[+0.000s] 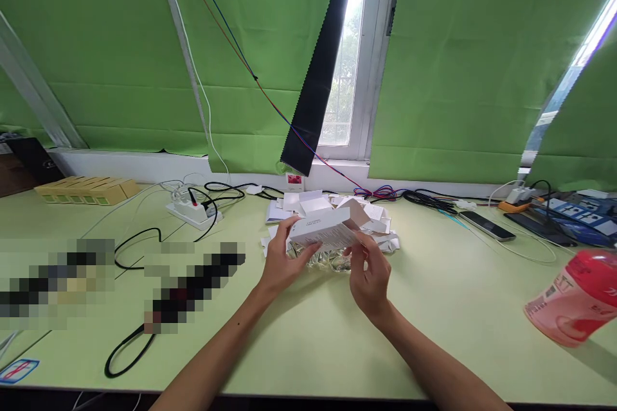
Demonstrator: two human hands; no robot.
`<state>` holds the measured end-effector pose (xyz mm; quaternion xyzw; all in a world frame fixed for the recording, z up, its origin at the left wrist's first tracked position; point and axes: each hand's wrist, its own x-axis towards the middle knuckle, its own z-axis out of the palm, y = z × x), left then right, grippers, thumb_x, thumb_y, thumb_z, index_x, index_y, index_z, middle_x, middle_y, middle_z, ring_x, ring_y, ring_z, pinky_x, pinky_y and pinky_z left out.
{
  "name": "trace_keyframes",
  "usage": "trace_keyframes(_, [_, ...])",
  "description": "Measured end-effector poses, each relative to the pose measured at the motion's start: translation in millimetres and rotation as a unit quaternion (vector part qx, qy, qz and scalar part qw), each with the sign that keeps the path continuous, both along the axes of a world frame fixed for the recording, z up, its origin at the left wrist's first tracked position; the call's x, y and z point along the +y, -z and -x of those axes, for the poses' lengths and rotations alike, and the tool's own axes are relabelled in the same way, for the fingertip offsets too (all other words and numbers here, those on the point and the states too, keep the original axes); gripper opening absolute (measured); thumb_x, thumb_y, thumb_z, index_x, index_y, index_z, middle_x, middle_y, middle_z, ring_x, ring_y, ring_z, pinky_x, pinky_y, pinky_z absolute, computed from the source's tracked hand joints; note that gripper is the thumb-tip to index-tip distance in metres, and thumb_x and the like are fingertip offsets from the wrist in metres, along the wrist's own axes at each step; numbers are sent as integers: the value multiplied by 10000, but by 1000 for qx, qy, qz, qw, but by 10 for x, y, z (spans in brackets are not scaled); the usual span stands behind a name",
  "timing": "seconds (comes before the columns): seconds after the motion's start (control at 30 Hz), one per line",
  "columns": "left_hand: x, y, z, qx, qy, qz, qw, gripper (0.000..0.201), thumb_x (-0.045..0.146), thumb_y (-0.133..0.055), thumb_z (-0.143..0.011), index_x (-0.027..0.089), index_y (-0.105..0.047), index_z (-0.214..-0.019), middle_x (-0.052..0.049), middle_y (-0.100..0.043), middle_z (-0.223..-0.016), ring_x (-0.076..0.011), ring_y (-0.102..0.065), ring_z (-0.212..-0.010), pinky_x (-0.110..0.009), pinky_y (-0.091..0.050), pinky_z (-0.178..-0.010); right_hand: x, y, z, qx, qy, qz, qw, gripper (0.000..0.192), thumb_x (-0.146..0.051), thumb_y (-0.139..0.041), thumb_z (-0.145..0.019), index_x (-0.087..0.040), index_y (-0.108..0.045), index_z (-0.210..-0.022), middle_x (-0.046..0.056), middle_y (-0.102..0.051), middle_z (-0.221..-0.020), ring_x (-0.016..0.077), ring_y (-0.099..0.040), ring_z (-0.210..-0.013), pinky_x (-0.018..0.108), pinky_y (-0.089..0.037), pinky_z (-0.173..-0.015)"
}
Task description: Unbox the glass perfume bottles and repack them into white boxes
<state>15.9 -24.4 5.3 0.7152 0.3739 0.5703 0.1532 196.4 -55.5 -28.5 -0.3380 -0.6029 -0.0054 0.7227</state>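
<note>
Along the back of the workspace, green blinds (482, 77) cover most of the wall. Below them, a pale green tabletop (448, 308) spans the width of the view. A narrow window (344, 90) shows daylight between the blinds. Mid-table, near the far edge: a heap of white cardboard pieces (313, 204), loosely piled, with clear crinkled plastic at its near side. Far right, a pink canister (571, 298) with a red lid. Far left, a row of yellow boxes (87, 191), side by side.

Left hand (284, 257) — gripping the left end of a white printed carton, thumb along the near side, fingers behind. Right hand (370, 276) at the carton's other end, fingers curled, tips touching; cannot tell whether they pinch it. The carton (318, 231) is tilted, just in front of the heap, an end flap standing out at right.

Smaller items: white power strip (193, 213), back left, cables plugged in; smartphone (486, 226), back right — lying flat.
</note>
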Motion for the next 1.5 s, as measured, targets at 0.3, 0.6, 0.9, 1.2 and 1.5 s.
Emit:
trace_keyframes(0.3, [-46, -53, 31, 151, 94, -163, 971, 155, 243, -698, -832, 206, -624, -962, -62, -651, -930, -192, -596, -857, -302, -495, -722, -16, -134, -55, -55, 52, -99, 992, 369, -75, -545, -929, -257, -550, -1251, 84, -703, -974, 213, -671, -836, 287, -498, -528])
trace_keyframes(0.6, [-21, 56, 81, 139, 68, -105, 982, 654, 300, -716, -818, 267, -408, -1394, -17, -595, -922, -126, -520, -691, -251, -479, -588, -4, -189, -104, -183, 23, -111, 977, 348, -54, -511, -911, -238, -583, -1197, 68, -657, -870, 195, -618, -723, 322, -513, -590])
trace_keyframes(0.9, [-34, -31, 69, 179, 105, -146, 967, 387, 226, -675, -854, 244, -502, -1199, -104, -572, -1142, -185, -577, -905, -252, -467, -600, 20, -149, -112, -218, -31, -72, 973, 290, -83, -529, -898, -234, -593, -1138, 45, -659, -824, 188, -609, -681, 321, -505, -605])
trace_keyframes(1.2, [-23, -30, 121, 203, 52, -191, 959, 264, 255, -691, -847, 231, -579, -1085, -92, -552, -1115, -128, -539, -718, -274, -484, -612, 76, -103, -178, -241, -76, -7, 968, 115, -178, -571, -951, -233, -639, -1026, 20, -666, -765, 129, -529, -527, 263, -431, -491])
trace_keyframes(1.5, [-1, -58, 149, 235, 112, -122, 958, 117, 267, -615, -920, 228, -661, -1020, -81, -613, -1083, -147, -634, -792, -267, -510, -648, 122, -97, -182, -214, -96, -18, 972, 154, -190, -528, -990, -241, -671, -1015, 50, -705, -840, 182, -662, -731, 299, -540, -636])
